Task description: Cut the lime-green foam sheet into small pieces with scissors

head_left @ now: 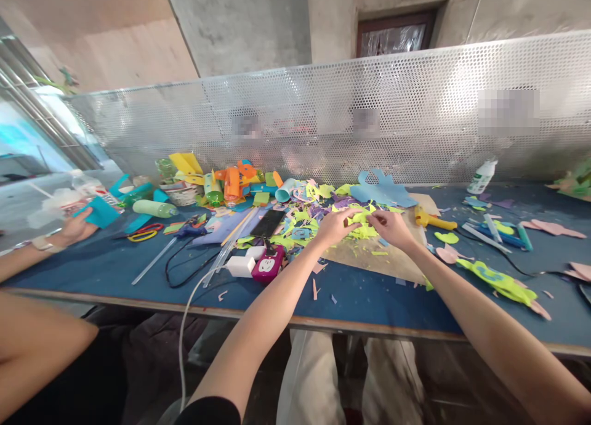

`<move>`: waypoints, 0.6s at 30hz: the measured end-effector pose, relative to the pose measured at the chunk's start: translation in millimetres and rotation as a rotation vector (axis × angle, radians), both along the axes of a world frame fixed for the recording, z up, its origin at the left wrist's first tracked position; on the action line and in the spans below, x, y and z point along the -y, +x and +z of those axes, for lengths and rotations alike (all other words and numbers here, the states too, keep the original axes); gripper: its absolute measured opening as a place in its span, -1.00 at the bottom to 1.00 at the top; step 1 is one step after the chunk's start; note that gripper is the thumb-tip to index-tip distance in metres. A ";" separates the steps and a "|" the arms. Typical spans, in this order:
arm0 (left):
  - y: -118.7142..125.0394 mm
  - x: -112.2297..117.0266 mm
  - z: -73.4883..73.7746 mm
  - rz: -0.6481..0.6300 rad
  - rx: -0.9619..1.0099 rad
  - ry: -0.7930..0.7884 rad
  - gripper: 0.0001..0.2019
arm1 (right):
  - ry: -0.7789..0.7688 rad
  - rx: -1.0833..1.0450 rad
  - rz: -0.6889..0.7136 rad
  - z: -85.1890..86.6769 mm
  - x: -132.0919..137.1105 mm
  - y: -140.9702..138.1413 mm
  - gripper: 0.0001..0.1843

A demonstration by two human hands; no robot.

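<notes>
Both hands meet over a heap of colourful cut scraps (302,218) in the middle of the blue table. My left hand (336,228) is closed, its fingertips pinching a yellow-green scrap (363,218). From the other side my right hand (391,226) grips the same scrap between thumb and fingers. Whether the scrap is paper or thin foam I cannot tell. Beneath the hands, more yellow-green bits lie on a brown sheet (369,259). A large blue cut-out sheet (383,190) lies just behind them, and a yellow glue gun (434,218) rests right of my right hand.
A magenta power socket (268,265) with white plugs and a black phone (268,223) sit left of my forearm. Orange and green bottle crafts (233,185) stand behind. At far left a co-worker's hand (78,226) holds blue sheet, near scissors (145,232). A white bottle (482,177) stands right.
</notes>
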State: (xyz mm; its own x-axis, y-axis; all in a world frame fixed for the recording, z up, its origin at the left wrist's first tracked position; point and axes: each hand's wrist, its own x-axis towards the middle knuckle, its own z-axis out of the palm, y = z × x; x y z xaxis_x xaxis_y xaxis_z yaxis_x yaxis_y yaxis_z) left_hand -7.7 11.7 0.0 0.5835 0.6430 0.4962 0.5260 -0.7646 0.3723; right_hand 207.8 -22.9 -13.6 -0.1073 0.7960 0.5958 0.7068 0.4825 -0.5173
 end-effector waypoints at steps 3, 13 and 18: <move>-0.2 -0.8 -1.0 0.004 -0.025 -0.017 -0.54 | -0.010 -0.004 0.040 -1.0 -0.3 1.9 -0.57; -0.7 -4.0 -1.8 0.005 0.042 0.026 -0.54 | -0.065 -0.010 0.083 -4.9 -7.3 12.6 -0.62; -1.7 -7.4 -3.0 0.026 0.014 0.022 -0.55 | -0.089 -0.033 0.098 -9.0 -10.6 9.6 -0.72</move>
State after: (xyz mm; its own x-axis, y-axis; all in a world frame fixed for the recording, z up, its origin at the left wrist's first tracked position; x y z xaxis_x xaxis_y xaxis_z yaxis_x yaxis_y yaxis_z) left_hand -9.5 19.1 -3.1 0.5597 0.6466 0.5184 0.5405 -0.7589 0.3632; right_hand 217.4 -12.3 -22.5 -0.1691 0.8327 0.5273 0.6405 0.4995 -0.5833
